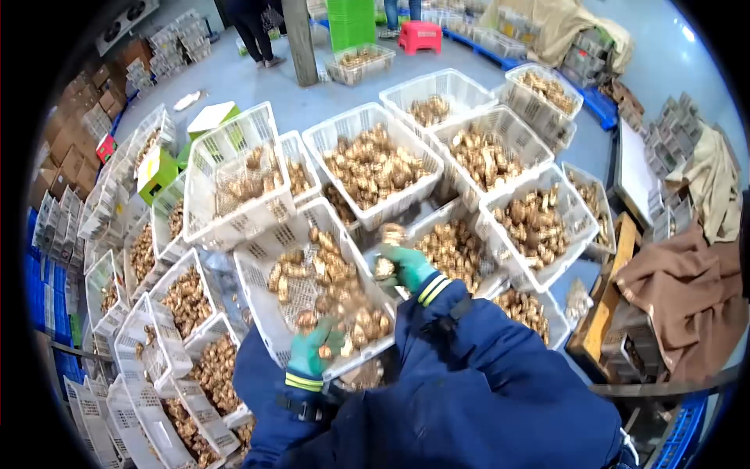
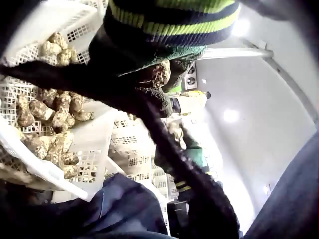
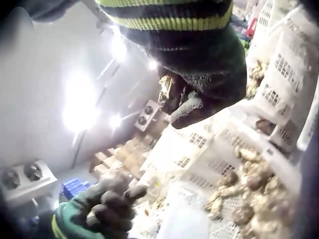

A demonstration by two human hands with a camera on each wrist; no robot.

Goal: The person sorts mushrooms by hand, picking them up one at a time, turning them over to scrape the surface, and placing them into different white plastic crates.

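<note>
Both hands wear green work gloves. My left hand (image 1: pixel 312 348) is low over the near end of a white slotted crate (image 1: pixel 262 313), its fingers curled around a brown, knobby tuber (image 2: pixel 160 73). Brown-and-cream tubers (image 1: pixel 332 266) lie loosely along that crate. Over the crate's right rim, my right hand (image 1: pixel 408 267) pinches another tuber (image 1: pixel 383 269) between thumb and fingers. A further tuber (image 1: pixel 393 233) shows right at its fingertips. In the right wrist view, part of the held tuber (image 3: pixel 166 90) sticks out past the dark glove.
More tuber-filled crates stand close around: one ahead (image 1: pixel 375 160), one at right (image 1: pixel 539 227), and a tilted one (image 1: pixel 234 180) at upper left. Crates also line the left side. Farther off are a post (image 1: pixel 300 43), a pink stool (image 1: pixel 420 37) and a person's legs (image 1: pixel 251 35).
</note>
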